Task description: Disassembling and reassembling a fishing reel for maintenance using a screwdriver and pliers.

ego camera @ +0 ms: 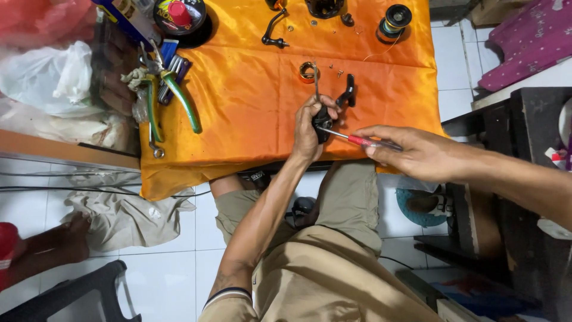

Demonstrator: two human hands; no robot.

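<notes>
- orange cloth [250,101] covers the whole table top, shiny and a bit wrinkled, and everything else sits on it
- left hand [307,132] is near the front edge of the cloth, fingers wrapped tight around a small black reel part [322,122]. a thin metal shaft sticks up out of the top of the fist, pointing away from the person
- right hand [411,152] comes in from the right, fingers pinched closed on the handle of a red-handled screwdriver [357,140]
- the screwdriver lies almost level, long axis running right to left with a slight upward tilt. handle end is in the right hand, tip points left and meets the black reel part just beside the left thumb
- green-handled pliers [173,95] lie on the left side of the cloth, handles pointing toward the near edge, well apart from the hands
- black crank handle [273,30] lies up near the far edge
- a spool of line [394,19] stands near the far right corner
- black bracket piece [348,92] lies just beyond the left hand
- small gold ring [308,71] lies beyond the hands, with a couple of tiny screws beside it
</notes>
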